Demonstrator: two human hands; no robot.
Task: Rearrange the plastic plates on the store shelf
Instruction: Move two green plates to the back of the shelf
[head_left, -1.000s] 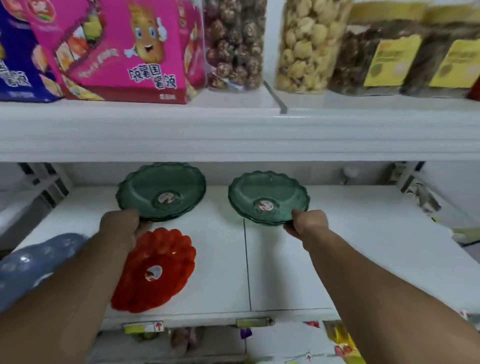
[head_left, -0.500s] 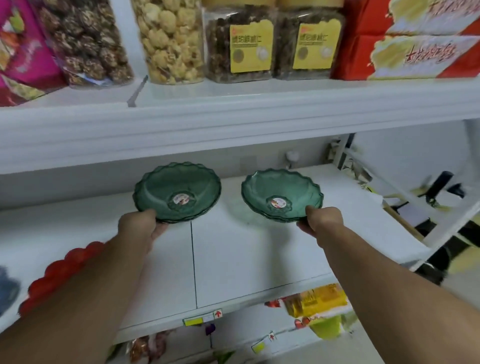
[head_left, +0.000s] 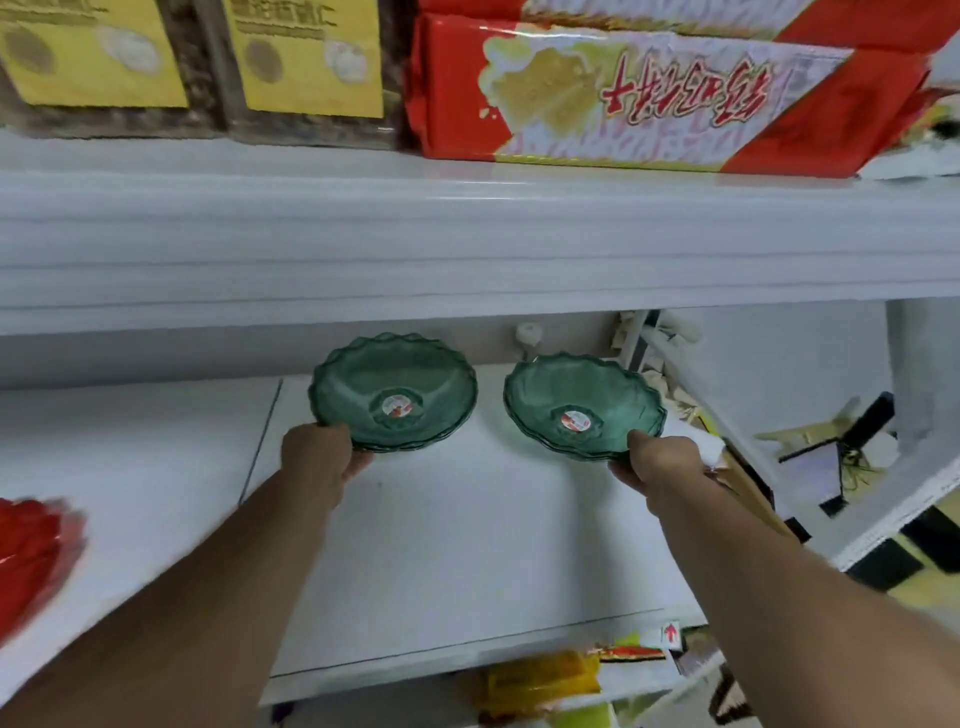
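Two small stacks of scalloped green plastic plates, each with a round sticker in the middle, are over the white shelf. My left hand grips the near rim of the left green plates. My right hand grips the near rim of the right green plates, close to the shelf's right end. Both stacks tilt slightly toward me; I cannot tell whether they touch the shelf. A red plate lies blurred at the far left edge.
The upper shelf overhangs closely, carrying jars with yellow labels and a red box. Packets sit on the level below. Past the shelf's right end are a white upright and clutter.
The view and both hands with their green plates have swung right along the shelf. The red plate slid to the left edge; the blue plates and pink box left the view.
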